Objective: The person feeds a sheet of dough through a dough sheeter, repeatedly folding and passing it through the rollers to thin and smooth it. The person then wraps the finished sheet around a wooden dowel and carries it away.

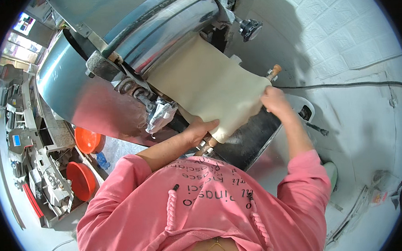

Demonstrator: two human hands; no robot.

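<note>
A wide sheet of pale dough (209,80) hangs down from the polished metal roller (178,21) of a dough sheeting machine. My left hand (201,129) grips the sheet's lower left corner, thumb on top. At the lower right edge, my right hand (274,99) has its fingers closed on the dough; it is slightly blurred. Below the sheet lies a rolling pin (212,142), mostly hidden, with its far end (276,70) showing beyond my right hand. A dark belt or tray surface (252,136) shows under the dough.
A black adjusting knob (250,29) sticks out at the upper right, and a plastic-wrapped one (161,115) at the left. A curved metal guard (83,87) stands left of the rollers. Orange basins (81,181) and more machinery (50,181) are farther left. A black cable (342,85) runs along the white wall.
</note>
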